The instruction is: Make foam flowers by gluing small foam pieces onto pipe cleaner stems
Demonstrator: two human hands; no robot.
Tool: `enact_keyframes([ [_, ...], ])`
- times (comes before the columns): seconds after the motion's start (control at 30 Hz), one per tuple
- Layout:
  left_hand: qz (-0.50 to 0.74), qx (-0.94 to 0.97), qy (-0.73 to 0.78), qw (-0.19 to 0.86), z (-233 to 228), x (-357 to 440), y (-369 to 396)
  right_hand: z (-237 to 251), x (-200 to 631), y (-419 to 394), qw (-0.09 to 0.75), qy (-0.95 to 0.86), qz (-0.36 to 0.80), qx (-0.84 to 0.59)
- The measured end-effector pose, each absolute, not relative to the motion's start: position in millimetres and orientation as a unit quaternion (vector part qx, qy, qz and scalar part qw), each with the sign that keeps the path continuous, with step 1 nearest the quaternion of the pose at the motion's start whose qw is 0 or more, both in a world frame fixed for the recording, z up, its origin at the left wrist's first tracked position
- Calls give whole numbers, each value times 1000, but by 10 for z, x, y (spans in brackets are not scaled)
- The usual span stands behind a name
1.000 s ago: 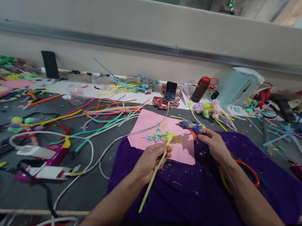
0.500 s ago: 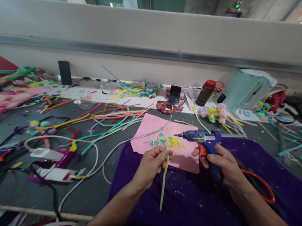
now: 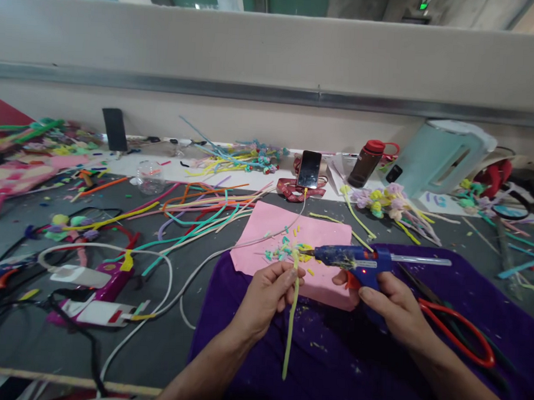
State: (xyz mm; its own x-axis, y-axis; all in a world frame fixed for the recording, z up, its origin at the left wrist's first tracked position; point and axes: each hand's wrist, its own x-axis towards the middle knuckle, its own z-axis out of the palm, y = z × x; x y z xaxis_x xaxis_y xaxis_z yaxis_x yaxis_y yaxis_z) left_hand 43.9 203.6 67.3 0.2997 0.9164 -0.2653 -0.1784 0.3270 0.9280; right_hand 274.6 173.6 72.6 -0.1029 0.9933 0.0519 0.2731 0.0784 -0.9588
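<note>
Above pink sheet (image 3: 287, 227), glue gun (image 3: 357, 260) in R hand (image 3: 393, 303), nozzle by stem (image 3: 292, 307)

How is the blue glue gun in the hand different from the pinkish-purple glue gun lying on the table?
The blue plastic glue gun is gripped in the right hand; the pinkish-purple plastic glue gun lies flat on the grey table, untouched. The blue one has an orange trigger and points its nozzle at the light green fuzzy stem held by the left hand; the purple one points at nothing in hand. Both are small glue guns.
</note>
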Motion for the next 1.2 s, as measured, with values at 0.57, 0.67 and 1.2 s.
enact_keyframes([
  [0.57, 377, 424, 433, 700, 691, 441, 2050, 773, 2730, 1708, 384, -639, 410, -527],
  [0.67, 378, 425, 432, 700, 687, 439, 2047, 756, 2736, 1697, 374, -643, 392, -541],
  [1.2, 373, 423, 435, 702, 698, 445, 2047, 721, 2737, 1694, 370, -649, 367, -555],
])
